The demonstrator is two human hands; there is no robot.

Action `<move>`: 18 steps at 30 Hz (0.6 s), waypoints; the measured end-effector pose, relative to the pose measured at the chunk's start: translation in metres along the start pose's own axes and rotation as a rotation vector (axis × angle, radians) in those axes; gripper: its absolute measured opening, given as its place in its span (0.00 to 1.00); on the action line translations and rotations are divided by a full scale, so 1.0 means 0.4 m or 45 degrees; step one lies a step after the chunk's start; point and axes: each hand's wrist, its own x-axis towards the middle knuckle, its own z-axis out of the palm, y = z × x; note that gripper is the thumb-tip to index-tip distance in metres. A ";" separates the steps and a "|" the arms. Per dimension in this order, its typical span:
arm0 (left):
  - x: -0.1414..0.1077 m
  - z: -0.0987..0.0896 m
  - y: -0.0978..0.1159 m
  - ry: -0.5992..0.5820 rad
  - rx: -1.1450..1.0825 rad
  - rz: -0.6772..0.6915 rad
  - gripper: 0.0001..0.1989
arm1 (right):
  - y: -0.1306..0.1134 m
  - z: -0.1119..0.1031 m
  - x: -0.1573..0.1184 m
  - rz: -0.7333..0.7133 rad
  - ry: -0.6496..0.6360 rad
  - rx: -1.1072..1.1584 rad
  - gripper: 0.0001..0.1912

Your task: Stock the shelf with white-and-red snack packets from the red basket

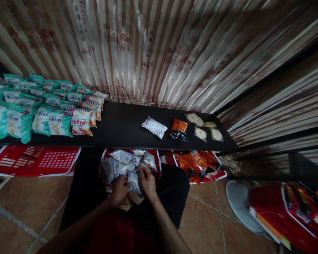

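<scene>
A white and blue snack bag point(134, 180) is between my two hands, above a red basket point(159, 155) near my knees. My left hand point(120, 189) is closed on the bag's left edge, thumb and fingers together. The curled fingers of my right hand point(147, 181) are at its right side, closed, and partly hide it. Another silvery snack bag point(149, 160) lies just beyond my right fingertips. More bags of this kind, such as a silvery bag point(121, 156), fill the basket.
On the black shelf point(122, 120) stand rows of teal snack bags point(55, 121), several white-and-orange bags point(81, 121), a lone white bag point(155, 127), an orange-black bag point(179, 129) and pale round packs point(200, 133). Red baskets point(58, 160) sit below; a grey stool point(240, 203) is right.
</scene>
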 end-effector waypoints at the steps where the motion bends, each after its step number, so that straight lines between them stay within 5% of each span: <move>1: -0.003 -0.007 0.003 0.014 -0.034 0.026 0.12 | -0.008 0.000 -0.001 -0.005 -0.012 0.022 0.18; 6: -0.011 -0.061 0.038 0.116 -0.046 0.087 0.14 | -0.061 0.001 0.007 -0.078 -0.003 0.094 0.17; 13: 0.005 -0.135 0.117 0.206 -0.036 0.074 0.16 | -0.109 -0.013 0.035 -0.151 0.213 0.004 0.18; 18: 0.010 -0.157 0.161 0.306 -0.095 0.095 0.16 | -0.095 -0.016 0.040 -0.003 0.252 0.158 0.27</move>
